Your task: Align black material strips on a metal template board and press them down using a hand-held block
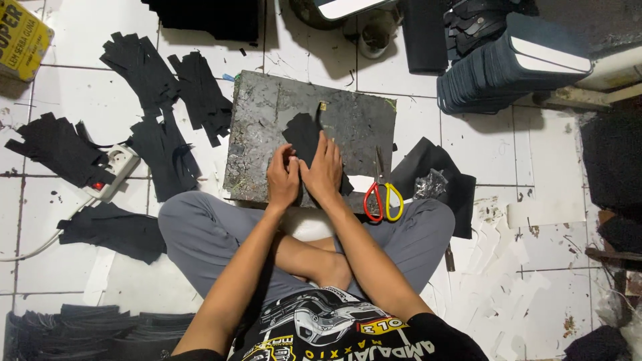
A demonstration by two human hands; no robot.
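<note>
The person sits cross-legged on a white tiled floor (80, 100), facing a dark, scuffed cutting board (267, 113) that lies flat just beyond the knees.

Left hand (283, 179): resting on the near part of the board, fingers curled and pinching the near edge of a black cut piece (304, 137); the grip is closed on that piece. Right hand (324, 170): laid flat on the same piece, palm down, fingers extended toward the far side, pressing rather than grasping; the grip is open. The piece lies at the board's centre, partly under both hands. A thin tool stands at its far tip, by the right fingertips; its kind cannot be told.

Scissors (381, 194) with one red and one yellow handle lie on the board's near right corner, blades pointing far, apart from the hands.

Left of the board, several heaps of black cut pieces (160, 80) are scattered over the tiles, with a white power strip (115, 170) among them. A yellow box with dark printed lettering (20, 37) sits at the far left corner. At far right, a row of dark stacked sheets (488, 77) stands beside a white-edged slab. A black sheet bearing a small clear bag (431, 182) lies right of the scissors.
</note>
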